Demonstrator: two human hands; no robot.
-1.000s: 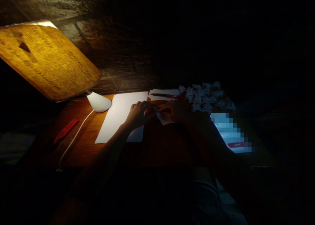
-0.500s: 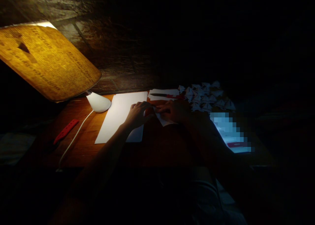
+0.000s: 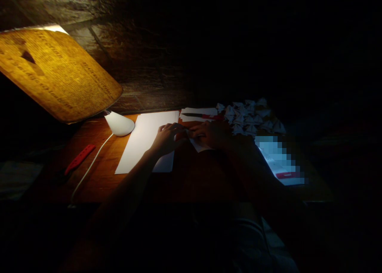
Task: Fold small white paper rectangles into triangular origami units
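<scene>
A small piece of folded white paper lies on the wooden table, partly covered by my fingers. My left hand has its fingers bent and closed at the paper's left end, over the edge of a large white sheet stack. From the right, my right hand presses its closed fingers on the upper part of the same folded paper. The two hands' fingertips nearly meet. Deep shadow hides the thumbs. Just beyond the hands, a knife with a red handle rests on smaller white sheets.
Several folded white paper pieces cluster at the back right. Nearer stands a lit, blurred screen. To the left are a lamp with a yellow printed shade, its white base, a white cord and a red object.
Both hands stay in nearly the same place on the folded paper. The right fingers have shifted very slightly; nothing has been let go.
</scene>
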